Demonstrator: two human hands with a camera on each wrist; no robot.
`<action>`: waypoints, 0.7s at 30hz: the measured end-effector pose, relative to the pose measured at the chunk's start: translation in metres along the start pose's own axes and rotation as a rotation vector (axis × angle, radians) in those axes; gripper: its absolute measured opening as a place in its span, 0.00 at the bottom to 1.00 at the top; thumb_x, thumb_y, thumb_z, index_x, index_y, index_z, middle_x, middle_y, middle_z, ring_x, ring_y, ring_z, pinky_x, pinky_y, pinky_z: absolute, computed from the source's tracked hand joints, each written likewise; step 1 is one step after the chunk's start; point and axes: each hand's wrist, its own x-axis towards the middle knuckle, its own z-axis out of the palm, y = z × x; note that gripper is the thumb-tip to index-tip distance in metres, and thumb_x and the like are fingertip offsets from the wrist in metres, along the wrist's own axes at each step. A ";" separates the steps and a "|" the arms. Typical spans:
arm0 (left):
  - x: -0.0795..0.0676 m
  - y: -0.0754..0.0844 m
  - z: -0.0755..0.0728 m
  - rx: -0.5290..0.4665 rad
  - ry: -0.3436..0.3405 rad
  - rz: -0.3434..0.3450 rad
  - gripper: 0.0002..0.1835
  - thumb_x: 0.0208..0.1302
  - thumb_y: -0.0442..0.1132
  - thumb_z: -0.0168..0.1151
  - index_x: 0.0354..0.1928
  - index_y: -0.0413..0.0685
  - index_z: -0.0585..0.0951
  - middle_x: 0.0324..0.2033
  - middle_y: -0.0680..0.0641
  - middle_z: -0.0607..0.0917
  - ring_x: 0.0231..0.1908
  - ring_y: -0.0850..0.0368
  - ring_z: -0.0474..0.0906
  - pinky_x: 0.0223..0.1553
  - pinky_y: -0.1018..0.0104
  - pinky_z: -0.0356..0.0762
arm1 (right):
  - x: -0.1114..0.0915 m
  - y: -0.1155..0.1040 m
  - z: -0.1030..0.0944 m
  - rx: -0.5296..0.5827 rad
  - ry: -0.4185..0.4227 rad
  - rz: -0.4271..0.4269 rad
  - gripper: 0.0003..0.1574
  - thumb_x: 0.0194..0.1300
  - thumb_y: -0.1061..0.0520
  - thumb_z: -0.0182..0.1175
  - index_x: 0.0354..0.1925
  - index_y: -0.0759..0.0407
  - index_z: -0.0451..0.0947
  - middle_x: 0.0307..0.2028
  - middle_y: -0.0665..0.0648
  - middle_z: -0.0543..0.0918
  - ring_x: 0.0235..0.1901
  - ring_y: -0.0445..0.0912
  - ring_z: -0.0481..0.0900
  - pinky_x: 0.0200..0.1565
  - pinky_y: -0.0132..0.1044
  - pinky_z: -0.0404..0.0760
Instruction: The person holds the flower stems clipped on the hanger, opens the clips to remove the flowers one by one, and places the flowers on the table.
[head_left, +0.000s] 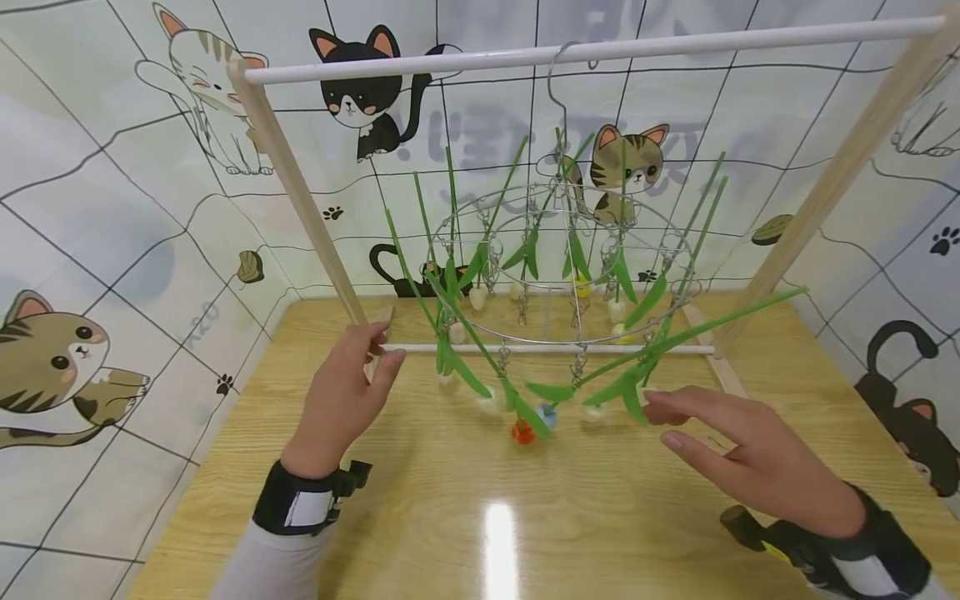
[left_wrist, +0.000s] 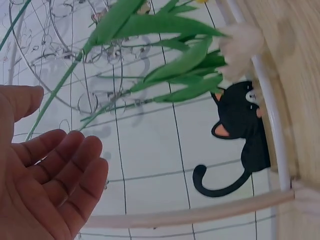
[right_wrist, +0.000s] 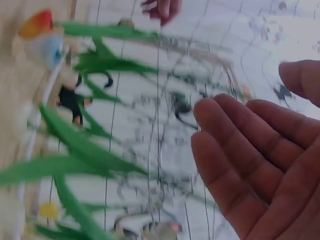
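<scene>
A round wire clip hanger (head_left: 558, 341) hangs by its hook from a white rod (head_left: 480, 59). Several artificial tulips with green stems are clipped around it, blossoms downward. An orange-red tulip (head_left: 522, 432) and a light blue tulip (head_left: 547, 415) hang at the near side; others look white or yellow. My left hand (head_left: 341, 404) is raised left of the hanger, fingers loosely bent and holding nothing. Its palm faces the stems in the left wrist view, near a pale tulip (left_wrist: 242, 47). On the other side, my right hand (head_left: 750, 450) holds nothing, its fingertips close to the green leaves (head_left: 633, 396).
Slanted wooden posts (head_left: 825, 187) carry the rod on both sides, and a thin white bar (head_left: 420, 348) runs low between them. The frame stands on a wood-grain table (head_left: 420, 517). Behind and beside it are white walls with printed cats (head_left: 375, 92).
</scene>
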 end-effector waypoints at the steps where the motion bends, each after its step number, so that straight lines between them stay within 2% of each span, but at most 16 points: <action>1: 0.000 0.002 0.002 -0.018 -0.015 -0.004 0.25 0.74 0.43 0.65 0.67 0.39 0.74 0.50 0.41 0.81 0.49 0.46 0.81 0.48 0.48 0.85 | 0.004 -0.004 0.006 0.022 0.007 -0.036 0.38 0.58 0.69 0.72 0.66 0.52 0.78 0.52 0.46 0.88 0.52 0.33 0.84 0.54 0.17 0.77; 3: -0.001 0.006 0.006 -0.048 -0.047 -0.010 0.25 0.74 0.43 0.65 0.67 0.41 0.74 0.50 0.42 0.82 0.49 0.47 0.82 0.47 0.49 0.85 | 0.013 -0.011 0.018 0.053 0.009 -0.089 0.36 0.60 0.67 0.72 0.66 0.53 0.78 0.53 0.48 0.88 0.51 0.37 0.85 0.56 0.18 0.76; 6: -0.003 0.013 0.016 -0.076 -0.091 -0.002 0.24 0.75 0.45 0.64 0.66 0.42 0.75 0.51 0.43 0.84 0.49 0.49 0.82 0.44 0.51 0.85 | 0.024 -0.021 0.035 0.073 0.009 -0.115 0.32 0.65 0.63 0.71 0.66 0.53 0.78 0.56 0.49 0.87 0.52 0.40 0.85 0.58 0.20 0.77; 12: -0.008 0.031 0.042 -0.193 -0.190 0.011 0.20 0.76 0.47 0.63 0.63 0.47 0.78 0.49 0.49 0.86 0.50 0.56 0.82 0.39 0.59 0.83 | 0.045 -0.032 0.065 0.120 0.104 -0.151 0.24 0.66 0.63 0.69 0.61 0.58 0.82 0.53 0.54 0.87 0.52 0.45 0.85 0.59 0.23 0.78; 14: -0.008 0.037 0.050 -0.261 -0.231 0.001 0.21 0.76 0.48 0.62 0.65 0.49 0.77 0.49 0.51 0.85 0.50 0.57 0.82 0.42 0.59 0.84 | 0.050 -0.032 0.071 0.132 0.130 -0.158 0.22 0.67 0.63 0.68 0.59 0.58 0.83 0.51 0.54 0.87 0.50 0.45 0.86 0.57 0.23 0.79; 17: -0.008 0.045 0.061 -0.391 -0.302 -0.034 0.24 0.76 0.49 0.63 0.68 0.49 0.75 0.52 0.52 0.84 0.54 0.56 0.81 0.52 0.55 0.84 | 0.055 -0.029 0.077 0.151 0.157 -0.163 0.20 0.68 0.63 0.68 0.58 0.58 0.83 0.50 0.54 0.88 0.48 0.45 0.86 0.54 0.24 0.81; 21: -0.010 0.053 0.074 -0.594 -0.387 -0.148 0.26 0.74 0.50 0.65 0.69 0.50 0.75 0.60 0.48 0.83 0.62 0.50 0.79 0.65 0.48 0.78 | 0.058 -0.027 0.082 0.187 0.149 -0.147 0.20 0.66 0.66 0.68 0.57 0.59 0.83 0.50 0.54 0.88 0.46 0.44 0.87 0.50 0.27 0.84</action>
